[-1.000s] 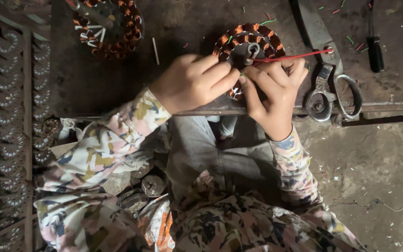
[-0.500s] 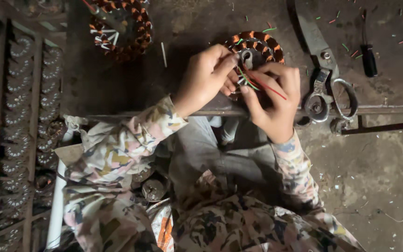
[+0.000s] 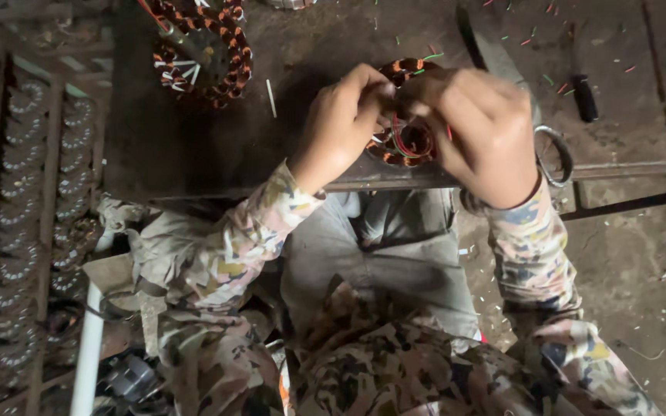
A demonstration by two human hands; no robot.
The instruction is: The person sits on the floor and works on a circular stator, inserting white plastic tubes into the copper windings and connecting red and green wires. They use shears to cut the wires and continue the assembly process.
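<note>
A round stator with copper-orange windings (image 3: 406, 142) lies on the dark workbench (image 3: 179, 146) in front of me. My left hand (image 3: 341, 123) grips its left side with fingers curled over the rim. My right hand (image 3: 483, 131) covers its right side and pinches thin red and green wires (image 3: 402, 142) that loop across the core. Most of the ring is hidden under both hands.
A second wound stator (image 3: 202, 50) rests at the bench's far left. Large scissors (image 3: 553, 154) lie just right of my right hand, a small dark tool (image 3: 586, 98) farther right. Racks of bare stator cores (image 3: 28, 200) fill the left side. Wire scraps litter the bench.
The straight red sleeve that stuck out to the right is now looped down among the windings. Both hands have closed in over the stator, and the view has moved nearer.
</note>
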